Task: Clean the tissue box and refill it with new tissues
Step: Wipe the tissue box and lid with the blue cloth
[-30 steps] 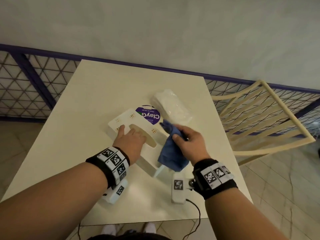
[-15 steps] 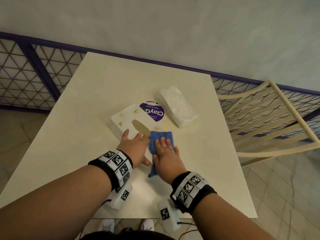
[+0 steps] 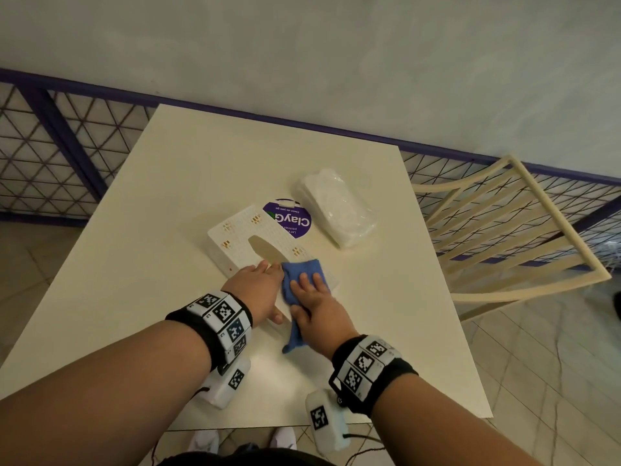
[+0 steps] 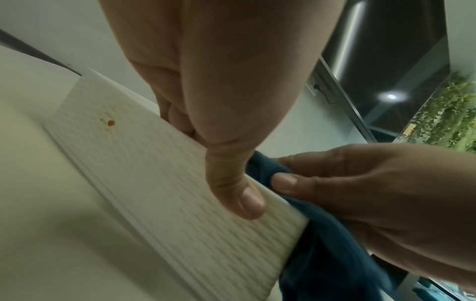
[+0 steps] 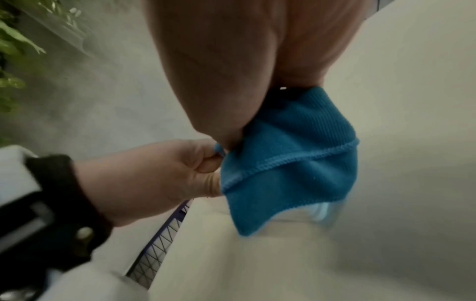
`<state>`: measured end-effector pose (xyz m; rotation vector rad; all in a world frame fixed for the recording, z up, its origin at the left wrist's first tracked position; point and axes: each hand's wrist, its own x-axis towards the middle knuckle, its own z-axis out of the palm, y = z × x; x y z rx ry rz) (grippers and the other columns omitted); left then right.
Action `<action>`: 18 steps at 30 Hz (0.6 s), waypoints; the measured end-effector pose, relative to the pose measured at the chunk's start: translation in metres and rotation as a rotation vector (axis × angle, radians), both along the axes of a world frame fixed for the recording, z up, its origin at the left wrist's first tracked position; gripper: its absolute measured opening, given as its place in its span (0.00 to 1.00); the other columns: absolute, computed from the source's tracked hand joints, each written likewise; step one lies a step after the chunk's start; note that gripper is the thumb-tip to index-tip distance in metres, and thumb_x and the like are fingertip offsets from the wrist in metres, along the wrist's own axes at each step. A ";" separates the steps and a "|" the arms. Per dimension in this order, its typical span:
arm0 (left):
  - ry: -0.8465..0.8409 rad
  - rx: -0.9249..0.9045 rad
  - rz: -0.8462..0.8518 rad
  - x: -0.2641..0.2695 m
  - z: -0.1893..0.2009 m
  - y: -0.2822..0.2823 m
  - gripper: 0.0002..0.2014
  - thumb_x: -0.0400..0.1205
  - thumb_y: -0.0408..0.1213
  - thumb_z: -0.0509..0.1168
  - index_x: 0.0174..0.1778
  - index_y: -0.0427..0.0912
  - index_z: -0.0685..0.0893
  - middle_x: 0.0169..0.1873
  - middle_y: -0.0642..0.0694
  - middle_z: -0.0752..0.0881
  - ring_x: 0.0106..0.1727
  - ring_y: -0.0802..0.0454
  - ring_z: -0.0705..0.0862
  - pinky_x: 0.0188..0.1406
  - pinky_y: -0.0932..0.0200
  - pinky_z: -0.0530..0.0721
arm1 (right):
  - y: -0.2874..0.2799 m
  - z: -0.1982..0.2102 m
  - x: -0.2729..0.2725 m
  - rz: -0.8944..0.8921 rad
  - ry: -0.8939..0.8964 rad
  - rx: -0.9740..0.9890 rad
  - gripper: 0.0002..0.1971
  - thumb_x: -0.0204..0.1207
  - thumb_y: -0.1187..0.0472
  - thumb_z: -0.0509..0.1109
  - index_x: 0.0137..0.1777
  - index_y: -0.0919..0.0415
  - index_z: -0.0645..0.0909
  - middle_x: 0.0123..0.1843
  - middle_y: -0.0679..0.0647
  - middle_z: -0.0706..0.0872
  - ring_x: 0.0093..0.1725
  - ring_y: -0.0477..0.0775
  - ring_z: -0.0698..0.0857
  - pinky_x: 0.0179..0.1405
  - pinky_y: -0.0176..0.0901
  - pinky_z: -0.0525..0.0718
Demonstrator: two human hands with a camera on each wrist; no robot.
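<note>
The white tissue box (image 3: 242, 240) lies flat on the table with its oval slot facing up and a small brown spot (image 4: 111, 122) on its side. My left hand (image 3: 258, 290) grips the box's near end, with the thumb (image 4: 239, 199) on the side wall and the fingers over the top edge. The blue cloth (image 3: 302, 274) is spread on the box's near right corner and hangs down past it (image 5: 296, 158). My right hand (image 3: 312, 297) lays flat fingers on the cloth while its thumb (image 4: 283, 183) pinches the fold. A wrapped tissue pack (image 3: 336, 206) lies beyond the box.
A round purple label (image 3: 290, 218) lies between the box and the pack. The cream table (image 3: 168, 196) ends close to my body. A cream slatted chair (image 3: 504, 230) stands at the right. A purple mesh railing (image 3: 50, 146) runs behind the table.
One second ago my right hand held the bunched cloth up beside the box. It has since come down and spread it on the near corner. My left hand slid toward the near end.
</note>
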<state>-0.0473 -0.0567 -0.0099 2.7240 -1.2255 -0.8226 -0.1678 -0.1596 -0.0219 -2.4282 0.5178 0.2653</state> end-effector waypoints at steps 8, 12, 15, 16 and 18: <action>-0.001 0.021 -0.106 0.009 0.017 0.010 0.32 0.75 0.39 0.71 0.75 0.54 0.67 0.73 0.40 0.73 0.65 0.42 0.80 0.62 0.52 0.78 | -0.039 0.028 -0.037 0.052 -0.037 0.109 0.18 0.78 0.71 0.66 0.63 0.54 0.85 0.66 0.46 0.84 0.68 0.41 0.77 0.67 0.18 0.64; -0.027 0.093 -0.278 0.028 0.026 0.021 0.31 0.80 0.31 0.63 0.75 0.64 0.65 0.81 0.46 0.62 0.78 0.45 0.69 0.75 0.48 0.69 | -0.061 0.056 -0.039 -0.226 -0.186 0.128 0.17 0.79 0.67 0.65 0.63 0.51 0.85 0.59 0.49 0.88 0.56 0.45 0.83 0.59 0.33 0.76; -0.105 0.178 -0.337 0.035 0.033 0.027 0.35 0.83 0.21 0.50 0.83 0.53 0.53 0.84 0.49 0.46 0.84 0.44 0.47 0.82 0.49 0.51 | -0.062 0.068 -0.032 -0.383 -0.365 0.270 0.17 0.80 0.67 0.65 0.64 0.51 0.84 0.57 0.51 0.89 0.57 0.49 0.85 0.63 0.43 0.82; -0.114 0.170 -0.308 0.034 0.032 0.027 0.33 0.84 0.22 0.49 0.84 0.49 0.51 0.84 0.47 0.43 0.84 0.43 0.45 0.82 0.48 0.50 | -0.060 0.069 -0.026 -0.396 -0.404 0.305 0.17 0.80 0.67 0.65 0.64 0.50 0.84 0.57 0.50 0.89 0.57 0.48 0.85 0.63 0.44 0.82; -0.092 0.149 -0.153 0.024 0.028 0.029 0.29 0.87 0.34 0.51 0.84 0.43 0.50 0.84 0.41 0.42 0.84 0.41 0.48 0.81 0.46 0.56 | -0.049 0.070 -0.013 -0.351 -0.464 0.359 0.18 0.81 0.65 0.65 0.67 0.47 0.82 0.61 0.47 0.88 0.60 0.44 0.84 0.65 0.40 0.81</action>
